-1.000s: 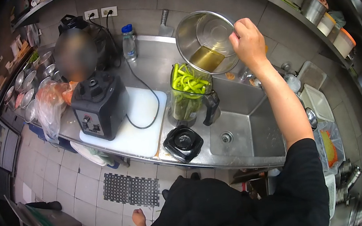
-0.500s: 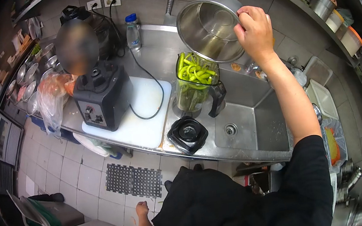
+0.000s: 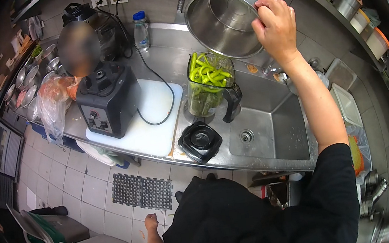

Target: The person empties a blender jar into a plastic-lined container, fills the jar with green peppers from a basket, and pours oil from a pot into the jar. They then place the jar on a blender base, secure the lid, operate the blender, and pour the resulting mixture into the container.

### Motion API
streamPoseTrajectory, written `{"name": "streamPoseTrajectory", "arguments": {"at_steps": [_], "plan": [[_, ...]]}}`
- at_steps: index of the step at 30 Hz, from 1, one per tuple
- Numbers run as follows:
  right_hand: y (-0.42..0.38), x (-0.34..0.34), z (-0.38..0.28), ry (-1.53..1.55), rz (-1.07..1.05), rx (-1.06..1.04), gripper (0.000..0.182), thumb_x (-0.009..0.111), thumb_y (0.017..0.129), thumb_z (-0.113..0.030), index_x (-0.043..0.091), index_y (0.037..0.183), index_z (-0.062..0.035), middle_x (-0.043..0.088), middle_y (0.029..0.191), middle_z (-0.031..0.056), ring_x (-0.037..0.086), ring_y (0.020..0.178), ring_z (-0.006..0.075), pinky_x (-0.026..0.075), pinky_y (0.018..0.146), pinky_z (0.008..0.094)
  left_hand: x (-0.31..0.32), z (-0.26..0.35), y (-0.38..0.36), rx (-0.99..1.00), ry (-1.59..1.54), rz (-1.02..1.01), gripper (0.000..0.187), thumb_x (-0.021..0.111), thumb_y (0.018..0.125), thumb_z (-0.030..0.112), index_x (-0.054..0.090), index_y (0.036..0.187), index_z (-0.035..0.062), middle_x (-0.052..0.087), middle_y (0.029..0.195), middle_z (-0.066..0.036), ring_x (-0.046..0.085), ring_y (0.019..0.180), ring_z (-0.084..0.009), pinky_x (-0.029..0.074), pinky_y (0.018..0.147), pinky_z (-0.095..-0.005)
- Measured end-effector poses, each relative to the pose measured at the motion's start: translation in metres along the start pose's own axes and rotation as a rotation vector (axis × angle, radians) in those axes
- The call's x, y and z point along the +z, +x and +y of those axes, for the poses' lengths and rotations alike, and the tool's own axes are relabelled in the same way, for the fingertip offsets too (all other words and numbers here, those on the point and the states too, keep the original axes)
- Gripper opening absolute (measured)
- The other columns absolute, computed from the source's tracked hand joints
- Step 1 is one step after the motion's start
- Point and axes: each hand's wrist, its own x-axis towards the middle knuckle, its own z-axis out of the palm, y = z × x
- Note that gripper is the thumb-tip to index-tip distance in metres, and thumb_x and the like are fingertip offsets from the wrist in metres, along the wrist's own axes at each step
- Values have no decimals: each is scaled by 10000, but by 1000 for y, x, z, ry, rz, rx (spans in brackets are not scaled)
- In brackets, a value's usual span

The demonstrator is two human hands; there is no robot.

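My right hand [image 3: 276, 26] grips the rim of a large steel pot [image 3: 229, 32], tilted on its side above the back of the sink. Its inside faces me and looks bare. Just below the pot stands a blender jar [image 3: 206, 98], filled to the top with green peppers [image 3: 208, 73]; its black handle points right. Beside the jar, near the counter's front edge, lies the black blender lid [image 3: 200, 141]. Low by my side hangs my left hand [image 3: 151, 221], its fingers curled closed with nothing visible in them.
Left of the jar, a blender base [image 3: 107, 103] stands on a white cutting board [image 3: 160, 138], its cord looping over it. A water bottle [image 3: 141, 31] is behind. The sink [image 3: 255, 143] lies right. Metal bowls and a plastic bag [image 3: 52, 107] sit far left.
My right hand has lifted the pot slightly up and back, away from the blender jar. My left hand stays low at my side.
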Motion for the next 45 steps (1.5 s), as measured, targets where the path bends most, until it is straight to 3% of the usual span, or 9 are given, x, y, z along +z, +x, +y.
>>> {"name": "streamPoseTrajectory", "arguments": {"at_steps": [6, 12, 14, 21, 29, 35, 38, 40, 45], "plan": [[-26, 12, 7, 3, -66, 161, 141, 664, 698, -86, 609, 827, -76, 628, 1013, 57, 603, 908, 271, 451, 742, 421, 4, 0, 4, -16, -28, -14, 353, 609, 872, 352, 672, 929, 10, 683, 662, -127, 682, 600, -234, 529, 628, -358], [-128, 57, 48, -102, -142, 792, 220, 606, 788, -204, 619, 844, 9, 629, 974, 186, 609, 900, 400, 482, 785, 479, 2, 5, -4, 2, -38, -14, 337, 617, 875, 335, 667, 913, 4, 670, 642, -117, 663, 554, -215, 519, 568, -352], [-165, 65, 62, -80, -265, 1251, 281, 591, 775, -233, 623, 814, 43, 651, 871, 232, 627, 868, 426, 489, 790, 491, -4, 7, -9, -3, -27, -34, 320, 627, 876, 318, 658, 907, 1, 655, 623, -104, 645, 532, -204, 512, 538, -348], [-326, 110, 33, 179, -316, 1778, 244, 545, 795, -221, 581, 797, 20, 633, 609, 198, 644, 477, 279, 537, 589, 406, -21, 27, -20, -99, -16, -33, 282, 636, 911, 283, 622, 902, 2, 631, 633, -87, 606, 495, -183, 492, 480, -320], [-589, 62, -12, 170, -413, 2233, 233, 556, 836, -155, 542, 889, 72, 626, 785, 222, 652, 550, 293, 553, 418, 368, -13, 93, -57, 15, 67, -168, 292, 625, 922, 267, 608, 956, -22, 649, 713, -101, 621, 534, -189, 484, 441, -303], [-720, 54, -29, 0, -267, 2468, 231, 584, 839, -133, 560, 951, 67, 648, 775, 208, 641, 501, 291, 507, 387, 372, 2, 119, -62, -232, 149, -197, 310, 603, 926, 293, 629, 928, -16, 655, 727, -104, 639, 568, -208, 515, 486, -318], [-792, 61, -40, -38, -109, 2626, 231, 599, 858, -125, 551, 980, 65, 640, 843, 204, 649, 557, 278, 505, 386, 345, 15, 159, -64, -101, 402, -301, 326, 589, 931, 298, 631, 942, -25, 663, 747, -103, 649, 600, -198, 530, 531, -322], [-823, 64, -37, 179, -18, 2713, 383, 654, 887, -273, 528, 1148, -24, 569, 1109, 185, 606, 960, 323, 589, 637, 481, 29, 177, -61, -138, 312, -284, 337, 576, 927, 299, 634, 953, -32, 673, 770, -112, 662, 629, -194, 536, 577, -313], [-786, 46, -11, 233, -368, 2895, 478, 630, 901, -359, 502, 1235, -43, 548, 1142, 187, 583, 961, 373, 529, 773, 571, 65, 230, -50, 115, 481, -350, 407, 627, 895, 370, 645, 964, -31, 696, 853, -163, 685, 762, -236, 536, 689, -342]]}}
